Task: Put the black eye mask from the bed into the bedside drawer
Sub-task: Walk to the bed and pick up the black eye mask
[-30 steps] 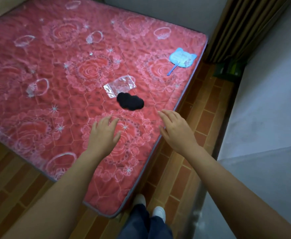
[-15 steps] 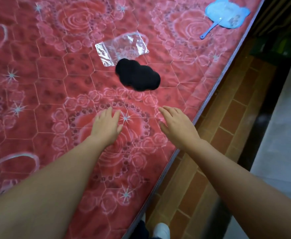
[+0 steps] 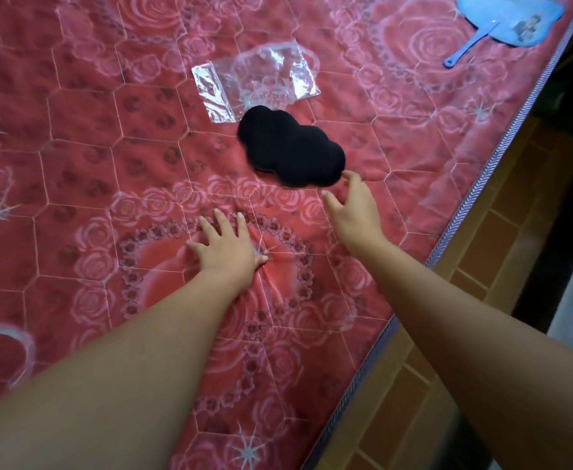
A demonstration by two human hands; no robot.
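The black eye mask (image 3: 290, 147), cloud-shaped, lies flat on the red quilted bed (image 3: 75, 164) near its right edge. My right hand (image 3: 353, 206) hovers just below the mask's near right corner, fingers spread, with one fingertip at the mask's rim. It holds nothing. My left hand (image 3: 227, 247) presses flat on the bed cover below and left of the mask, fingers apart, and the fabric wrinkles under the palm. No bedside drawer is in view.
A clear plastic bag (image 3: 258, 76) lies on the bed touching the mask's far side. A light blue hand fan (image 3: 512, 18) rests near the bed's far right corner. Brown brick-pattern floor (image 3: 481, 283) runs along the bed's right edge.
The view has come closer to the bed. My right hand has reached forward from the bed's edge up to the mask's near corner. My left hand has settled flat on the cover.
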